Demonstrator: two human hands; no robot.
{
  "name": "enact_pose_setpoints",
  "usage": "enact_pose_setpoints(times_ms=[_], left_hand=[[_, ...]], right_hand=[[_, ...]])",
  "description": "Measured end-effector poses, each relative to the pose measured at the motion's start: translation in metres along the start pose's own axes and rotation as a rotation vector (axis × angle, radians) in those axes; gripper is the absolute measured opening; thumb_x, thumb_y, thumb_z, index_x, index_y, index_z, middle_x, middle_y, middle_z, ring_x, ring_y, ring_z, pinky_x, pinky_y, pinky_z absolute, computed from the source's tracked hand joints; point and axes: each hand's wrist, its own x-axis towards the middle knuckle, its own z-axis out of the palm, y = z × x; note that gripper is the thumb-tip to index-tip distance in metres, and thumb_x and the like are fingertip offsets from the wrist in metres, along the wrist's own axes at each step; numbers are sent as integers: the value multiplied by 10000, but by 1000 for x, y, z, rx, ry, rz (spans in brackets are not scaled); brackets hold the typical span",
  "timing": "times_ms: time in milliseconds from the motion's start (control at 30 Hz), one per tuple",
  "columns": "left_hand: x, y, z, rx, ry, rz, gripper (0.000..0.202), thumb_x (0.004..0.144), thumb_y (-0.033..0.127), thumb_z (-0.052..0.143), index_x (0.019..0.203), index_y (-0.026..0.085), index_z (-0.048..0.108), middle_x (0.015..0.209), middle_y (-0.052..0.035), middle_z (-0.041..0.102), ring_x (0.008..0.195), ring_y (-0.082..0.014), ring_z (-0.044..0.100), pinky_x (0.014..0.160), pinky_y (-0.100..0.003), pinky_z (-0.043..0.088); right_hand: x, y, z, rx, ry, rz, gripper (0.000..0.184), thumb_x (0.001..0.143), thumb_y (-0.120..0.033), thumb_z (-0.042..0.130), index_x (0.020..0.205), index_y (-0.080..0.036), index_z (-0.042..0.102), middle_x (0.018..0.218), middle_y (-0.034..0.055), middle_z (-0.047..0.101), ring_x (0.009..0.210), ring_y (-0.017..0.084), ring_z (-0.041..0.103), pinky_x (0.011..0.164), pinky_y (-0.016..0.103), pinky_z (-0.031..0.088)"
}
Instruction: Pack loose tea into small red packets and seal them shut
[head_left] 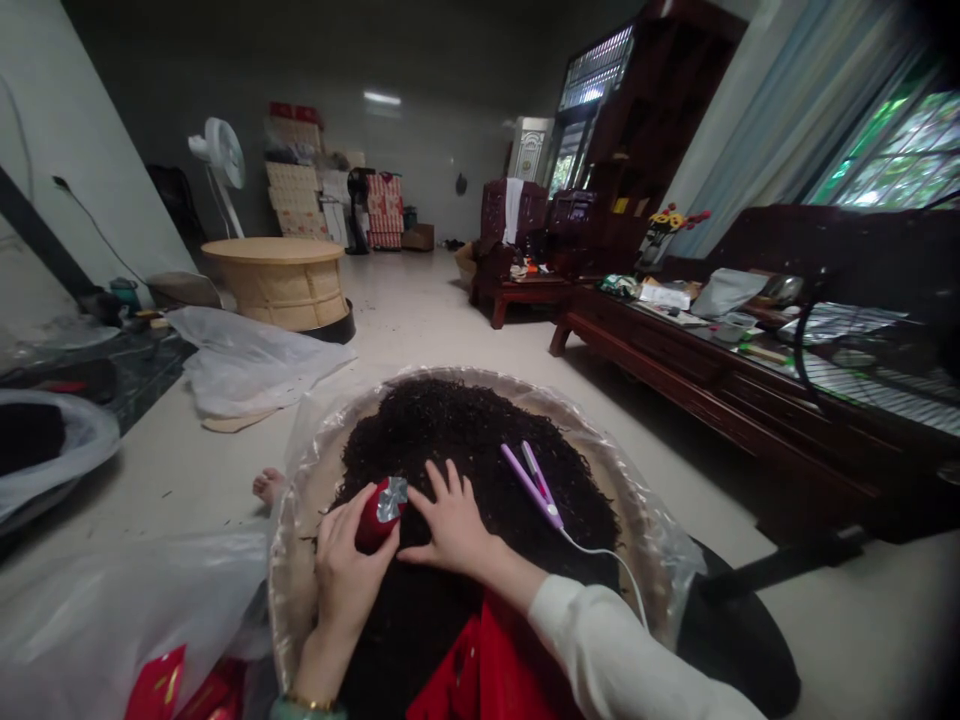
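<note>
At our plastic-lined basket (636,505) we list: left hand (349,560), nine o'clock, closed round a red foil packet (382,512) at ten; right hand (456,527), open, central, over dark loose leaves (450,415); lilac flat iron (529,484), two o'clock.

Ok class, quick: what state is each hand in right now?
Left hand: closed around a red packet with a silvery end.
Right hand: open, spread over the dark heap, holding nothing visible.
</note>
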Motion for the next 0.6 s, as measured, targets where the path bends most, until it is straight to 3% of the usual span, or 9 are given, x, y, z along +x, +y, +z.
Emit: enact_pose_setpoints(times_ms=[133, 267, 400, 500, 600], left_hand=[[1, -1, 0, 5, 14, -10, 380, 807, 302, 621, 1175, 211, 592, 1000, -76, 700, 897, -249, 613, 822, -405, 514], [1, -1, 1, 3, -3, -20, 368, 810, 292, 617, 1165, 199, 596, 992, -82, 697, 888, -248, 608, 817, -399, 514], [1, -1, 2, -12, -22, -29, 375, 808, 284, 616, 1171, 194, 591, 1000, -85, 693, 905, -253, 601, 820, -403, 514], [2, 0, 3, -44, -59, -41, 397, 799, 269, 624, 1187, 199, 582, 1025, -83, 689, 937, -253, 598, 847, -410, 509], [4, 5, 7, -77, -74, -29, 400, 791, 264, 636, 1182, 194, 588, 1036, -85, 688, 940, -250, 599, 844, -406, 514]], right_hand=[[-7, -2, 1, -100, -3, -165, 465, 767, -468, 670, 1158, -231, 592, 1331, 157, 489, 1201, 362, 424, 930, 513, 399], [-11, 9, -1, -33, 12, -138, 262, 778, -346, 650, 1009, -221, 647, 1157, 117, 575, 992, 261, 540, 781, 358, 473], [-4, 28, -4, 493, 269, 75, 128, 739, -260, 630, 847, -205, 674, 973, 64, 634, 854, 191, 589, 771, 300, 472], [3, 43, -7, 1015, 456, 349, 183, 721, -363, 638, 772, -187, 647, 786, 30, 645, 777, 195, 606, 726, 308, 489], [8, 55, -13, 1432, 443, 496, 297, 787, -483, 529, 833, -200, 603, 723, 14, 640, 629, 170, 607, 517, 266, 473]])
